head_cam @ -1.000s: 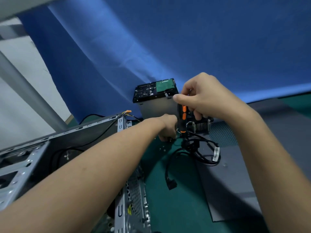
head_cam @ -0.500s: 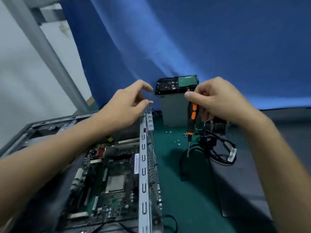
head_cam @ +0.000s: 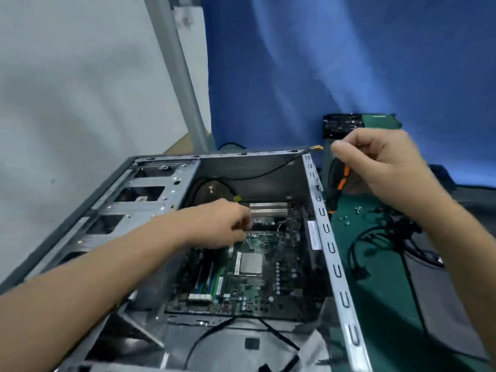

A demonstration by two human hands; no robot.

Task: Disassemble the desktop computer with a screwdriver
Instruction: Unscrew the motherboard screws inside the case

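The open desktop case (head_cam: 330, 245) lies on its side, with the green motherboard (head_cam: 257, 288) and its bare CPU (head_cam: 251, 263) showing inside. My left hand (head_cam: 217, 224) reaches into the case, its bent fingers pointing down at the top edge of the motherboard beside a metal heatsink (head_cam: 268, 209). Whether they hold anything is hidden. My right hand (head_cam: 386, 162) is raised to the right of the case wall and grips a black and orange screwdriver (head_cam: 338, 183), tip pointing down and left.
A removed hard drive (head_cam: 342, 126) stands at the back against the blue cloth (head_cam: 349, 63). Loose screws (head_cam: 346, 218) and black cables (head_cam: 389, 232) lie on the green mat (head_cam: 381, 291) right of the case. A grey metal post (head_cam: 182, 84) rises behind.
My view has swung left and down onto the case. My left hand has dropped from above the case wall into the case. The right hand still carries the screwdriver.
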